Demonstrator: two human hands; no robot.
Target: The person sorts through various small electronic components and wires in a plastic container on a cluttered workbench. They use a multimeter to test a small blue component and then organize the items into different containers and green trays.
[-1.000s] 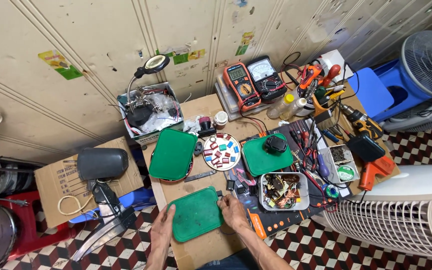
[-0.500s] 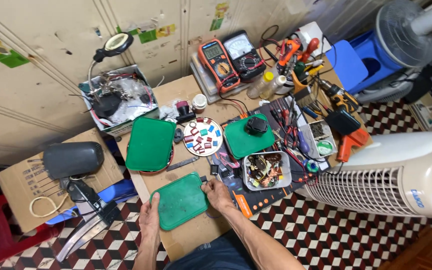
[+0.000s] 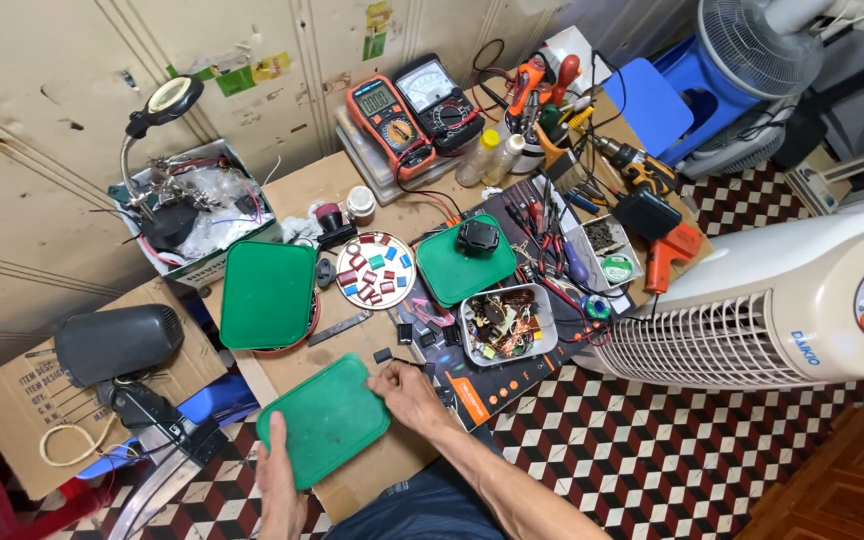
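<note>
A green plastic lid point(image 3: 327, 418) lies at the near edge of a cluttered worktable point(image 3: 304, 190). My left hand point(image 3: 277, 480) rests against its near left corner, fingers on the rim. My right hand point(image 3: 407, 395) sits at the lid's right edge, fingertips pinched at a small dark part; whether it grips the part is unclear. A small black component point(image 3: 383, 355) lies just beyond the lid. A white tray of electronic scrap point(image 3: 505, 322) stands to the right of my right hand.
Two more green lids point(image 3: 268, 293) point(image 3: 464, 265), a round plate of small coloured components point(image 3: 375, 270), two multimeters point(image 3: 414, 110), pliers and screwdrivers, a box with a magnifier lamp point(image 3: 192, 205), a white tower fan point(image 3: 772, 300) and a cardboard box point(image 3: 42, 400) surround the work spot.
The view has shifted left and down, so the table sits further right. Both hands stay on the near green lid; the right hand has slid to its right edge.
</note>
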